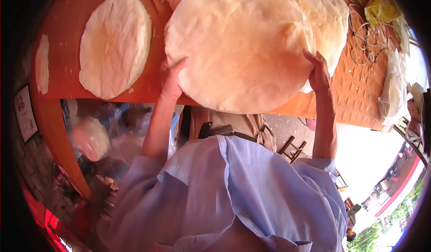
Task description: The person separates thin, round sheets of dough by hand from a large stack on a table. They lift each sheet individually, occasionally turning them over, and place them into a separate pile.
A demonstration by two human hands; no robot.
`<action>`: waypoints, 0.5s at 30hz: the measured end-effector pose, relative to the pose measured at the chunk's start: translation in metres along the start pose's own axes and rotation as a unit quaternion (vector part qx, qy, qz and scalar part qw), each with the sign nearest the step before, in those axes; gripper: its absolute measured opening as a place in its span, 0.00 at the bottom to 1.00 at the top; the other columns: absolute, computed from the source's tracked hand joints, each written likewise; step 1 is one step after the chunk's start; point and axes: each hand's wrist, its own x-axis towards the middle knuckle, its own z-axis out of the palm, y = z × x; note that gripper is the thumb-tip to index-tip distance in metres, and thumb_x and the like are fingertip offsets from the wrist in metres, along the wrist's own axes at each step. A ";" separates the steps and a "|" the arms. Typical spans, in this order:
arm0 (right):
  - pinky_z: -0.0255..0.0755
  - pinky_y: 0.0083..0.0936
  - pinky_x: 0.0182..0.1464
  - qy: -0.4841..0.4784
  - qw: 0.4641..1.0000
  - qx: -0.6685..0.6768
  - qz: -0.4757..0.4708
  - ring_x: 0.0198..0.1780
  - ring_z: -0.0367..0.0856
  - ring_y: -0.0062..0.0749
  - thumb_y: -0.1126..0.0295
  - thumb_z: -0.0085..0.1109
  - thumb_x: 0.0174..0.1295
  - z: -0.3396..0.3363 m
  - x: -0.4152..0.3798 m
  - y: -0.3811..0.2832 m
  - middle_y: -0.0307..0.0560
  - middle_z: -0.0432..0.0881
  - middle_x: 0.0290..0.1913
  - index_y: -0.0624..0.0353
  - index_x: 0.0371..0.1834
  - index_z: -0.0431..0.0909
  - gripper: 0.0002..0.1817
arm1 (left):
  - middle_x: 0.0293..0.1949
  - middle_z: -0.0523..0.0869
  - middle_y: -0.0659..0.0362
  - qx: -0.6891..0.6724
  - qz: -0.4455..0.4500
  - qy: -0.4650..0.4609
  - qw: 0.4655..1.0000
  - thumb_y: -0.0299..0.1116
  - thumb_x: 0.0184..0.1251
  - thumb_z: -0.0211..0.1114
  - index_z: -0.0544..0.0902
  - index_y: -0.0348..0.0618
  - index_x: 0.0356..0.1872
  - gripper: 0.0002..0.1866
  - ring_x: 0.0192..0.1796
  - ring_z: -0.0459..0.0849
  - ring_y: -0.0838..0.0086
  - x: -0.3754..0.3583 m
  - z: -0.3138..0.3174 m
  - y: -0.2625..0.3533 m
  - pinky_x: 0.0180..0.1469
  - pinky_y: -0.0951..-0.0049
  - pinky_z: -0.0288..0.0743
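A large, round, pale flatbread (238, 50) lies in front of me, its near rim hanging a little past the table's edge. My left hand (173, 79) grips its left rim, thumb on top and the fingers mostly hidden. At the right rim, my right hand (319, 74) holds on the same way, with its fingers partly out of sight beneath. More pale flatbread (332, 23) shows behind and under the large one, on the right and at the back. To the left, apart from my hands, another flatbread (115, 45) rests flat on the table.
The orange-brown table (63, 50) has a pale strip (42, 63) at its far left. Tangled cord (366, 41), a yellow bag (381, 7) and a white plastic bag (395, 81) lie on the right. Below, a blurred round pale object (91, 137) and a dark stool (292, 149) appear.
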 end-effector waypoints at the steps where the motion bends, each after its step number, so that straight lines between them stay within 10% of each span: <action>1: 0.78 0.28 0.43 0.021 0.999 -0.027 -0.020 0.39 0.83 0.29 0.66 0.66 0.59 0.001 0.000 0.003 0.46 0.84 0.41 0.66 0.54 0.75 0.23 | 0.51 0.84 0.54 0.017 0.016 0.027 0.999 0.25 0.57 0.69 0.77 0.36 0.56 0.24 0.52 0.83 0.67 0.003 0.005 -0.008 0.55 0.65 0.78; 15: 0.76 0.24 0.50 0.090 0.947 -0.201 -0.234 0.44 0.82 0.29 0.75 0.67 0.57 0.075 -0.051 -0.101 0.48 0.84 0.48 0.67 0.57 0.76 0.24 | 0.39 0.85 0.59 0.037 0.103 0.054 0.993 0.29 0.53 0.73 0.80 0.35 0.46 0.19 0.39 0.82 0.77 -0.010 0.014 0.060 0.44 0.73 0.77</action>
